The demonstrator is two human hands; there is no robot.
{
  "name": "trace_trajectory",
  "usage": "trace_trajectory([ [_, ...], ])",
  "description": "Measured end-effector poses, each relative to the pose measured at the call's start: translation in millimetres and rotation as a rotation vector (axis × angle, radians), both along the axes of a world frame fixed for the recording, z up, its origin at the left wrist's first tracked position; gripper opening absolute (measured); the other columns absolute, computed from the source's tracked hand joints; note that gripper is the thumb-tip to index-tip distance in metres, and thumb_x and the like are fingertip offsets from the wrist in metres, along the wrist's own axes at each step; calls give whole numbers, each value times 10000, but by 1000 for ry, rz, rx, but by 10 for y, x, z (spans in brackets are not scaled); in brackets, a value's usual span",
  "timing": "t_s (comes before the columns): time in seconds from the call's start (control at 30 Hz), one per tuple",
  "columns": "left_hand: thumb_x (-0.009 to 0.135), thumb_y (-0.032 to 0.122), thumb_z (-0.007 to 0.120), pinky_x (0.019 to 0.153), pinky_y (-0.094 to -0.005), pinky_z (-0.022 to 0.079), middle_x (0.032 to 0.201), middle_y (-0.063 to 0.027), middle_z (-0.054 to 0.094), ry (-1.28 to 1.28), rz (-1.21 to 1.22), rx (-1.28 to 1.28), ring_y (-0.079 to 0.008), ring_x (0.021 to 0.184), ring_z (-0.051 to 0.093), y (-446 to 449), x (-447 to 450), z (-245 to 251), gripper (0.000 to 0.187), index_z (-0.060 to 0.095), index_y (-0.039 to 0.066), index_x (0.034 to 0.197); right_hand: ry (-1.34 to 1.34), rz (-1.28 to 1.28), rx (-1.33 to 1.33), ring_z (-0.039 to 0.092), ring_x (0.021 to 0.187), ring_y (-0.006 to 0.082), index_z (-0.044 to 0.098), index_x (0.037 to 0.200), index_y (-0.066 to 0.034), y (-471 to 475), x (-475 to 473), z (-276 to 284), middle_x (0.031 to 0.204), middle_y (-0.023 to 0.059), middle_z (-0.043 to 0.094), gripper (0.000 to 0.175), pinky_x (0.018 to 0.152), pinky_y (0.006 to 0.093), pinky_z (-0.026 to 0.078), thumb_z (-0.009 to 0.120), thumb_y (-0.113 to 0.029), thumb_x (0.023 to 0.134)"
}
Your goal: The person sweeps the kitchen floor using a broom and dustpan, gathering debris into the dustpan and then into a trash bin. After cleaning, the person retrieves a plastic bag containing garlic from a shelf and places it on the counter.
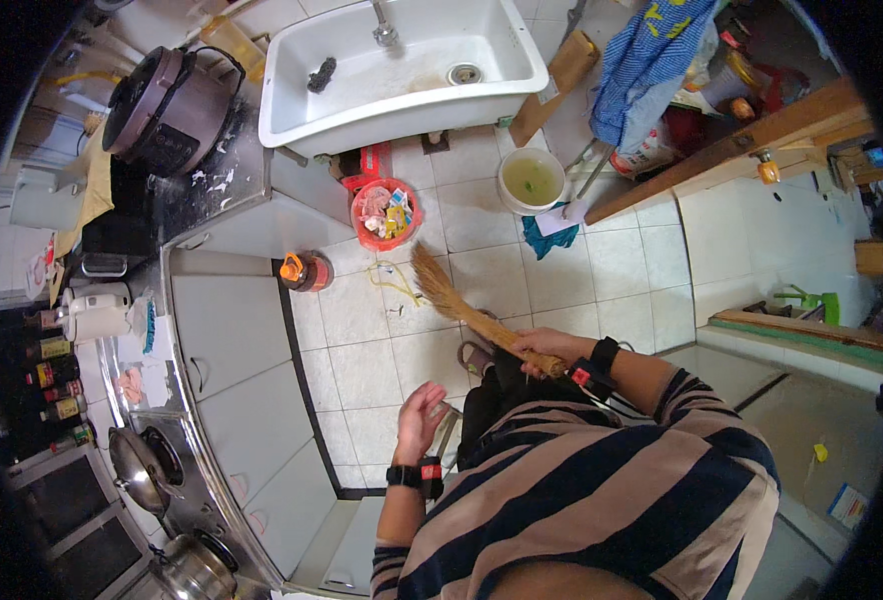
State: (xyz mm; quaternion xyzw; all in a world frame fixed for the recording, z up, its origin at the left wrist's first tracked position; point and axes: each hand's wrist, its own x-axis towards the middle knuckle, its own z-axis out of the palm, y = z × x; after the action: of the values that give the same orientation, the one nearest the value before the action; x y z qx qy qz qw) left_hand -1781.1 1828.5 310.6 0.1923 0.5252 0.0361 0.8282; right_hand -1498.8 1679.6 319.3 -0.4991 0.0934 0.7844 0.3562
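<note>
My right hand (550, 350) is closed around the short handle of a straw hand broom (456, 300). The bristles point up and left, over the tiled floor. Beneath their tips lies a yellow strap or cord (395, 283) with small dark scraps near it. My left hand (420, 416) is held out at the left of my body, its fingers apart and holding nothing. Just beyond the bristles stands a red waste basket (363, 238) filled with wrappers and tissues. A teal cloth or bag (550, 244) lies on the floor to the right.
A white bucket of cloudy greenish water (513, 206) stands below the white sink (404, 112). An orange-capped bottle (308, 271) is beside the grey cabinets (243, 322). A wooden board (558, 86) leans near the sink. My slippered foot (474, 358) shows below the broom.
</note>
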Motion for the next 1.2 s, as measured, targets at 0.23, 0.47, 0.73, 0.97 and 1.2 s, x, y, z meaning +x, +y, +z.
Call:
trace_trajectory([
  [0.23,914,391,477,923,-401,426,1122,-135,580,-332,-209,-322,-243,1045,553,-276,919,144,429,486,48,1171,-111,284,412,551,630,124,487,1055,-135,285,-346,839,748,1,537,289,505,249,454,537,-358,877],
  [0.47,788,320,606,531,-250,458,696,-42,541,-153,118,-311,-153,592,530,-238,941,180,326,535,23,903,-918,631,442,583,803,206,546,1120,-31,-103,1338,520,930,112,582,593,626,322,490,512,-548,833],
  [0.73,789,308,579,466,-187,378,664,-8,492,-355,330,-581,-94,534,446,-679,1172,395,423,508,-64,978,-2698,613,-100,426,1192,341,532,1177,-45,-1070,3851,1562,1171,174,532,483,1037,406,313,627,-189,725],
  [0.97,796,298,560,482,-204,384,681,-10,487,-309,387,-533,-102,541,429,-921,1624,410,406,502,-56,987,-2555,1173,-461,441,1166,255,640,943,-26,-1314,4018,1755,1056,119,584,250,1079,388,219,475,-145,798],
  [1.2,807,301,565,469,-187,386,641,-19,479,-349,302,-498,-95,519,425,-1015,1759,523,474,483,-98,1048,-2570,1064,-480,481,1051,235,650,841,-61,-1639,3747,1817,946,93,595,204,995,368,299,488,-173,789],
])
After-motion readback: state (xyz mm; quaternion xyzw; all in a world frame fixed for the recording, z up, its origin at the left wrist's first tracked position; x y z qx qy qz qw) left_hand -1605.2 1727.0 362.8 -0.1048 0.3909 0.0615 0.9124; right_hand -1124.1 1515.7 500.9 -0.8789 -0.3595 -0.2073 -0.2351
